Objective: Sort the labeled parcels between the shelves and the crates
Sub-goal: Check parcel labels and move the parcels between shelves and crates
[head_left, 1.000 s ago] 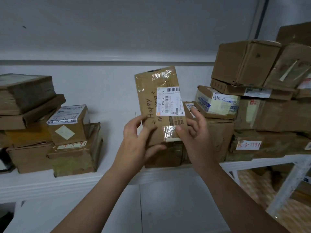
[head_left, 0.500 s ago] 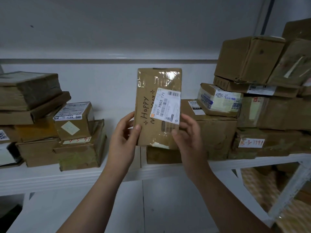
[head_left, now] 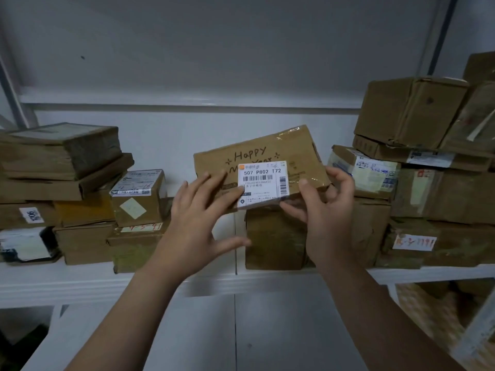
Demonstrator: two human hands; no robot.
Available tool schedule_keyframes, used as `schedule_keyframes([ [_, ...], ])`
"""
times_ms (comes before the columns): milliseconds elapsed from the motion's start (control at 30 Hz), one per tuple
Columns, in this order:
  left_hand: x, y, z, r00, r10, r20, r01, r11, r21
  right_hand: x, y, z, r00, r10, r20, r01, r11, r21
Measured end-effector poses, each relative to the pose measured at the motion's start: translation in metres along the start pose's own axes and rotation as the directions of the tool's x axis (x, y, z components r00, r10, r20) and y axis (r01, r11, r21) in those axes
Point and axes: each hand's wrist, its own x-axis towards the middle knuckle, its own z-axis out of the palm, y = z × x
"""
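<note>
A flat brown parcel [head_left: 270, 151] with "Happy New Year" handwritten on it and a white label reading 507 P802 T72 is held lengthwise, tilted up to the right, in front of the white shelf [head_left: 80, 285]. My right hand [head_left: 325, 210] pinches its lower right edge between thumb and fingers. My left hand [head_left: 199, 212] lies with straight, spread fingers against the parcel's left face, the thumb free below. Under the parcel a brown box [head_left: 273, 239] stands on the shelf.
Stacks of cardboard parcels fill the shelf at left [head_left: 67, 188] and at right [head_left: 428, 170], some with handwritten tags. A white upright [head_left: 479, 325] and a lower level with more cardboard show at bottom right. A pale wall is behind.
The parcel has been turned from upright to lengthwise, so its label now reads level. My left hand has loosened from a grip to flat fingers on its face.
</note>
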Motion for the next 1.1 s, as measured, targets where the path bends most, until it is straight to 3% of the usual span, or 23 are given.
schedule_keyframes([
  [67,-0.003,-0.002,0.001,0.996,0.051,-0.068,-0.046,0.996,0.071,0.001,0.001,0.004,1.000,0.011,0.003,-0.011,1.000,0.026],
  [167,-0.005,-0.009,-0.011,0.950,0.104,-0.295,-0.098,0.995,0.032,0.002,0.002,0.009,0.999,0.037,0.030,-0.038,0.999,0.039],
  [267,-0.009,-0.011,-0.027,0.926,-0.098,-0.365,0.032,0.983,-0.183,0.006,0.004,0.014,0.997,0.013,0.082,-0.008,0.998,-0.067],
  [367,-0.008,-0.015,-0.039,0.867,-0.335,-0.368,0.157,0.886,-0.436,0.009,0.009,0.025,0.997,0.006,0.082,0.007,0.986,-0.164],
  [533,-0.011,-0.033,-0.060,0.837,-0.391,-0.383,0.163,0.846,-0.507,0.006,0.017,0.056,0.991,-0.018,0.130,0.042,0.981,-0.187],
  [633,-0.015,-0.040,-0.068,0.790,-0.330,-0.517,0.092,0.897,-0.432,0.003,0.019,0.080,0.974,0.083,0.212,-0.054,0.988,-0.143],
  [700,-0.015,-0.043,-0.072,0.792,-0.124,-0.597,-0.013,0.975,-0.220,-0.003,0.021,0.096,0.925,0.211,0.315,-0.206,0.977,-0.048],
  [800,-0.012,-0.053,-0.070,0.849,0.237,-0.472,-0.185,0.970,0.156,-0.016,0.026,0.121,0.824,0.287,0.489,-0.358,0.932,0.057],
  [867,-0.013,-0.061,-0.063,0.841,0.401,-0.362,-0.295,0.902,0.315,-0.019,0.032,0.135,0.827,0.310,0.469,-0.382,0.922,0.064],
  [967,-0.016,-0.081,-0.062,0.896,0.408,-0.173,-0.327,0.873,0.362,-0.008,0.044,0.151,0.882,0.347,0.318,-0.357,0.934,-0.027],
  [1100,-0.015,-0.111,-0.076,0.976,0.216,0.031,-0.207,0.871,0.446,0.010,0.063,0.178,0.908,0.332,0.256,-0.279,0.934,-0.224],
])
